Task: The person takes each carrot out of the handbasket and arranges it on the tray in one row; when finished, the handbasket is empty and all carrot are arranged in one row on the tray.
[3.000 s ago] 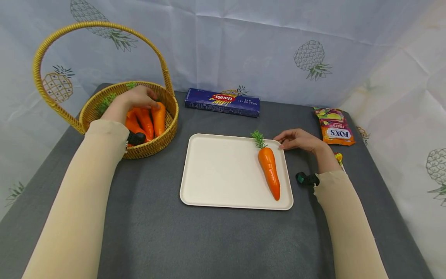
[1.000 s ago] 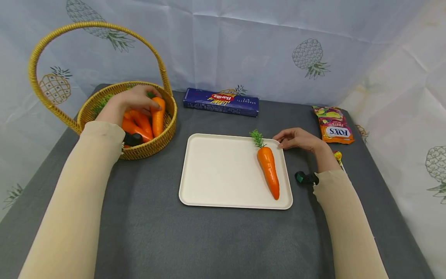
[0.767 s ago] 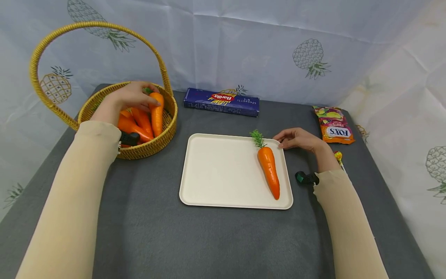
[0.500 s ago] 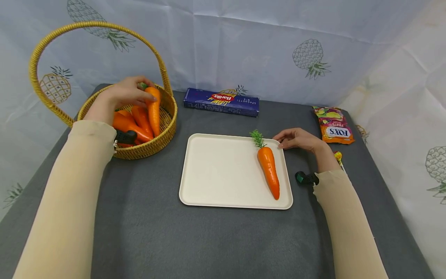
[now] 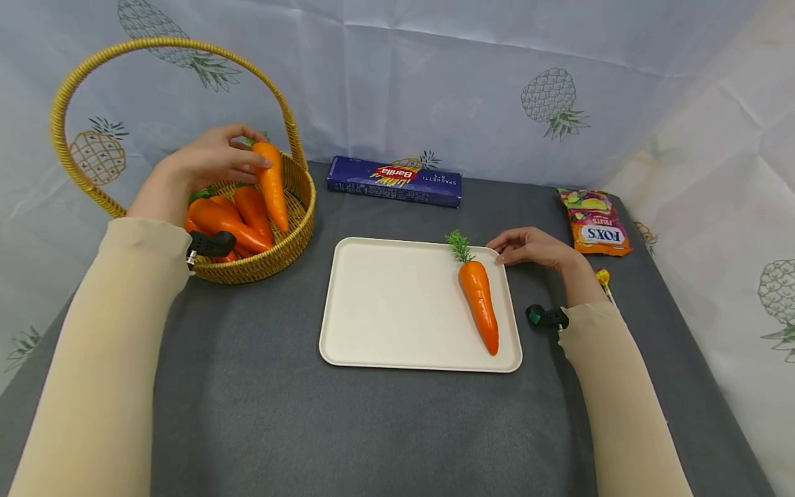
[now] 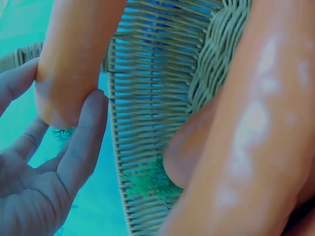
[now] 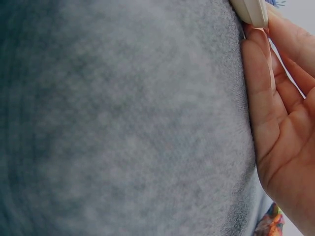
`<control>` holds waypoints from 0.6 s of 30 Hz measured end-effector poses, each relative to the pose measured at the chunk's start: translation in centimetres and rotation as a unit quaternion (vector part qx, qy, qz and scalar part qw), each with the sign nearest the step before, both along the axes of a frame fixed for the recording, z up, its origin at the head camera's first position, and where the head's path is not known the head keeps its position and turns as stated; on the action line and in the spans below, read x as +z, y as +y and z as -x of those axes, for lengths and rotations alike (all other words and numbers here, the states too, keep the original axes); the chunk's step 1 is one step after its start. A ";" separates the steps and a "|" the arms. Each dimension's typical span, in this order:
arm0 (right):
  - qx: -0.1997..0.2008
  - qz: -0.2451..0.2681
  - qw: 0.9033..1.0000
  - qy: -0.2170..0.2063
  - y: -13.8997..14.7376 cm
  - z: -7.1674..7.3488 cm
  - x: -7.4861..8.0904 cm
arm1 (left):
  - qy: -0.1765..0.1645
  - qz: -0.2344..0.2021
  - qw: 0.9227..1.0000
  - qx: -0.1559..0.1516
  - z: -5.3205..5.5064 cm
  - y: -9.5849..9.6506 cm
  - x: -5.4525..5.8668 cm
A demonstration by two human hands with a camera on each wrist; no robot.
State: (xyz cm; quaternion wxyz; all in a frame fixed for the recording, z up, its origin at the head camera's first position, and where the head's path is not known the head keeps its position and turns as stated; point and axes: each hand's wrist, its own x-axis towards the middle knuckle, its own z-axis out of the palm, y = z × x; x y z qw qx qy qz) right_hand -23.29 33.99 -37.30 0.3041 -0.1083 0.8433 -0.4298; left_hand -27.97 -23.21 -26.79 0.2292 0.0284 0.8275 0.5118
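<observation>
My left hand (image 5: 208, 155) pinches an orange carrot (image 5: 272, 186) near its green-topped end, holding it tip down over the wicker basket (image 5: 288, 252). In the left wrist view, thumb and fingers press the carrot (image 6: 78, 54) from both sides. Several other carrots (image 5: 226, 224) lie in the basket beneath the hand. A cream rectangular tray (image 5: 397, 310) lies mid-table with a single carrot (image 5: 479, 304) along its right side, leafy end away from me. My right hand (image 5: 534, 248) grips the tray's far right corner, thumb on the rim (image 7: 253, 12) and fingers against its edge.
The basket's tall handle (image 5: 174, 43) arches above my left hand. Behind the tray lies a blue spaghetti box (image 5: 394, 183). To the right are a Fox's sweets bag (image 5: 596, 224) and a lollipop (image 5: 604, 279). A patterned cloth (image 5: 435, 83) hangs behind the table.
My left hand has raised one carrot from among the others in the basket, moving up and slightly left. My right hand has stayed at the tray corner.
</observation>
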 end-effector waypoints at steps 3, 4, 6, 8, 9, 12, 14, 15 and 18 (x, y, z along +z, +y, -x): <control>-0.001 0.001 1.000 -0.002 0.0 0.0 0.0 | -0.001 -0.006 1.000 -0.004 -0.2 0.1 0.2; -0.002 0.002 1.000 -0.003 0.0 0.0 0.0 | -0.002 -0.009 1.000 -0.005 -0.2 0.2 0.3; -0.002 0.003 1.000 -0.005 0.0 0.1 -0.1 | -0.002 -0.013 1.000 -0.006 -0.4 0.3 0.4; -0.002 0.004 1.000 -0.007 0.0 0.1 -0.1 | -0.003 -0.019 1.000 -0.006 -0.6 0.4 0.6; -0.001 0.005 1.000 -0.007 0.0 0.1 0.0 | -0.003 -0.022 1.000 -0.006 -0.6 0.5 0.6; -0.001 0.006 1.000 -0.007 0.0 0.0 0.0 | -0.005 -0.029 1.000 -0.007 -1.0 0.7 0.7; -0.001 0.006 1.000 -0.007 0.0 0.0 0.0 | -0.006 -0.034 0.999 -0.008 -1.3 0.8 0.8; -0.002 0.006 1.000 -0.007 0.0 0.0 0.0 | -0.006 -0.037 0.999 -0.009 -1.4 0.9 0.8; -0.002 0.006 1.000 -0.008 0.0 0.0 0.0 | -0.006 -0.043 0.999 -0.014 -1.7 1.1 0.7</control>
